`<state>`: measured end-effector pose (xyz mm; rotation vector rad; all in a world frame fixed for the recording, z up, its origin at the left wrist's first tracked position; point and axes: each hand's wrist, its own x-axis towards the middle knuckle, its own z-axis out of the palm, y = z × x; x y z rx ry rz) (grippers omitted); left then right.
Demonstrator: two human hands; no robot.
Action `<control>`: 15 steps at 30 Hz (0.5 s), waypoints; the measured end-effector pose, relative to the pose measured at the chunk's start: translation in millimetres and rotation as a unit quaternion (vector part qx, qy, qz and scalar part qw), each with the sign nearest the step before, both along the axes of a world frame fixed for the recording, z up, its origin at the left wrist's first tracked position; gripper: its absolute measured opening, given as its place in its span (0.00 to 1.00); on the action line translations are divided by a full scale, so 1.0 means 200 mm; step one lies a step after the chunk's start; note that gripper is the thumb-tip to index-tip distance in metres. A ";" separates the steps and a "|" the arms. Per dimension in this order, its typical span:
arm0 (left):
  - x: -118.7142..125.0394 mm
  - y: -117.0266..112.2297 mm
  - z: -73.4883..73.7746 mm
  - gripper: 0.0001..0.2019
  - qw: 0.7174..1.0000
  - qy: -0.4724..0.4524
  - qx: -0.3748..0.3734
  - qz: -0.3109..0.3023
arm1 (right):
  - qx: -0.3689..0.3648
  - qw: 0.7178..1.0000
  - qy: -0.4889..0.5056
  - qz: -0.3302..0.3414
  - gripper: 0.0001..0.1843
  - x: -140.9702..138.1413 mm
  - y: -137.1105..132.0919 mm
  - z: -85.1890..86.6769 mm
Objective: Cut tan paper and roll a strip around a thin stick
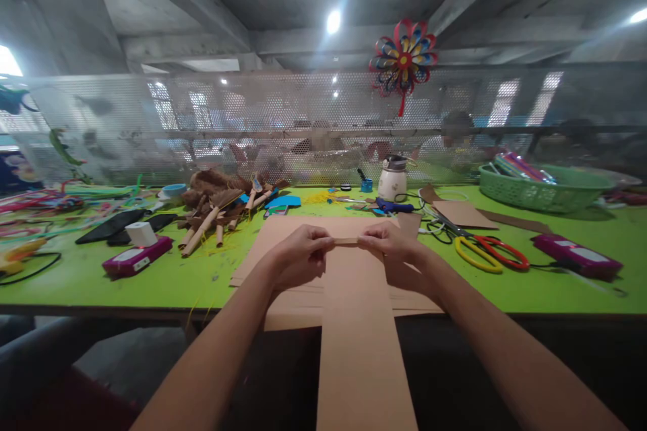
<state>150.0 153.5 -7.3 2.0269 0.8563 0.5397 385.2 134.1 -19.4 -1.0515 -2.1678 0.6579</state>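
A long strip of brown kraft paper point(360, 337) runs from the table down over its front edge towards me. Its far end is folded or rolled into a narrow band. My left hand point(306, 252) pinches the left end of that band, fingers closed. At the right end, my right hand point(391, 242) pinches it the same way between thumb and fingers. Beneath the strip and both hands lie several larger sheets of brown paper point(283, 234), some overhanging the table edge.
Scissors with yellow and red handles point(490, 254) lie right of the sheets, near a purple power strip point(576, 256). A white bottle point(393, 180), a blue glue gun point(394, 206) and a green basket point(536, 190) stand farther back. Brown paper rolls point(207, 225) and another power strip point(137, 257) sit left.
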 end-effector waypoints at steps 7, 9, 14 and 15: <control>-0.03 0.01 -0.02 0.18 0.999 -0.026 -0.025 0.017 | -0.098 0.993 0.052 0.040 0.20 0.06 0.01 0.00; -0.03 0.02 -0.03 0.18 0.998 -0.041 -0.050 0.002 | -0.130 0.988 0.074 0.047 0.21 0.07 0.02 -0.01; -0.04 0.04 -0.05 0.18 0.988 -0.108 -0.106 -0.018 | -0.191 0.957 0.212 0.056 0.21 0.08 0.04 -0.03; -0.04 0.05 -0.05 0.18 0.985 -0.127 -0.114 -0.016 | -0.191 0.949 0.246 0.053 0.22 0.08 0.04 -0.04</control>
